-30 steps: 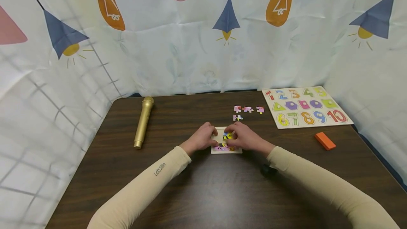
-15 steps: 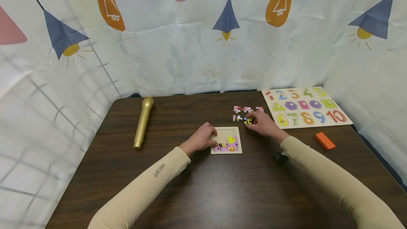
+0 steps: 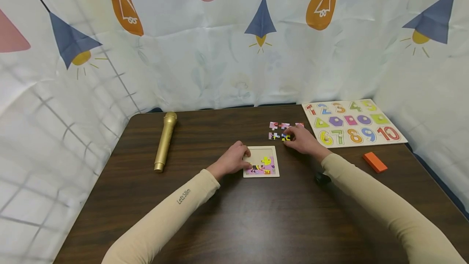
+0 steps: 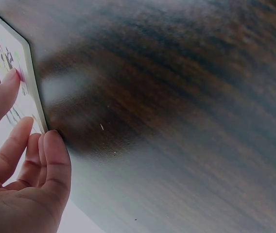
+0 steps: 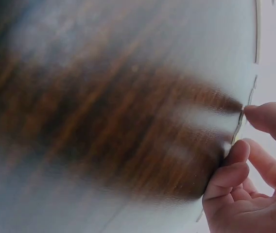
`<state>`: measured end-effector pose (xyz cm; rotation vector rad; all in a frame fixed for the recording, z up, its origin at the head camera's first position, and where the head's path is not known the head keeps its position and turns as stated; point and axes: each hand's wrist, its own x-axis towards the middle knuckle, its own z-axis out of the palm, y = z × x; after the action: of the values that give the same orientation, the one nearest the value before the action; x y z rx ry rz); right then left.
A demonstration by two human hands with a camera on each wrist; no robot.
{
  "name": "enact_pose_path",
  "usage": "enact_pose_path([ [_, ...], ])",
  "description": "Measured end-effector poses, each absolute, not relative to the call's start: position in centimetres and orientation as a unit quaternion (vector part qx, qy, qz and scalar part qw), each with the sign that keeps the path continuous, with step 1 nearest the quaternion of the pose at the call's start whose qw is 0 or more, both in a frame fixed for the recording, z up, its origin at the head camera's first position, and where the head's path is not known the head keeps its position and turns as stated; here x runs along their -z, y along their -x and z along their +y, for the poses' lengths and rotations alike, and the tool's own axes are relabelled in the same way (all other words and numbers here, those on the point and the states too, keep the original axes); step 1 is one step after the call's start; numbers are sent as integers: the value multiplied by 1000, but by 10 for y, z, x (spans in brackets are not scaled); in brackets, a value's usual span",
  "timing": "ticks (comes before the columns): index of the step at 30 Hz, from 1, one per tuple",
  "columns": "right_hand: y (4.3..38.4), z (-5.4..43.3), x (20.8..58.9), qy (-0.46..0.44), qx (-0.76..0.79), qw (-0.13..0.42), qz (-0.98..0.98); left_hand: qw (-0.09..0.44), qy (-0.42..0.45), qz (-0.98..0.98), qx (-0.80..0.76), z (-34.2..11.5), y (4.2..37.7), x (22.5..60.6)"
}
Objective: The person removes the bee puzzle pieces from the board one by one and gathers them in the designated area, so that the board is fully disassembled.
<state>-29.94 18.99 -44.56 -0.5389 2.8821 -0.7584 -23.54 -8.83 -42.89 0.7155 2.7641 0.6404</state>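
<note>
A small square jigsaw tray (image 3: 258, 155) lies on the dark wooden table, with several pink and yellow pieces fitted along its bottom and right side. My left hand (image 3: 231, 158) grips the tray's left side; in the left wrist view the thumb lies over the pictured face and the other fingers are at the rim (image 4: 37, 99). Up and right of the tray, my right hand (image 3: 303, 140) pinches a blue, yellow and black jigsaw piece (image 3: 286, 137) at table level. The right wrist view shows this piece (image 5: 238, 125) edge-on between thumb and fingers.
Several loose pink jigsaw pieces (image 3: 273, 126) lie around the right fingertips. A number board (image 3: 351, 133) sits at the back right, an orange block (image 3: 374, 162) in front of it. A gold microphone (image 3: 165, 141) lies at left. A patterned curtain (image 3: 220, 72) hangs behind.
My right hand has carried the blue and yellow jigsaw piece from over the tray up and right to the loose pieces. The left hand has stayed on the tray.
</note>
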Motion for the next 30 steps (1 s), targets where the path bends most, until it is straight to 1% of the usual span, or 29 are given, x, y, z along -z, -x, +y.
enact_pose_path([
  [11,300,187,444,179,255,49,949,108,-239,939,-224,-88,235,428],
  [18,300,187,445,173,253,57,950,123,-228,941,-219,-87,234,428],
  [24,300,185,444,171,250,58,951,120,-232,940,-219,-88,234,427],
  [30,290,179,441,180,267,43,946,118,-231,940,-220,-88,233,426],
])
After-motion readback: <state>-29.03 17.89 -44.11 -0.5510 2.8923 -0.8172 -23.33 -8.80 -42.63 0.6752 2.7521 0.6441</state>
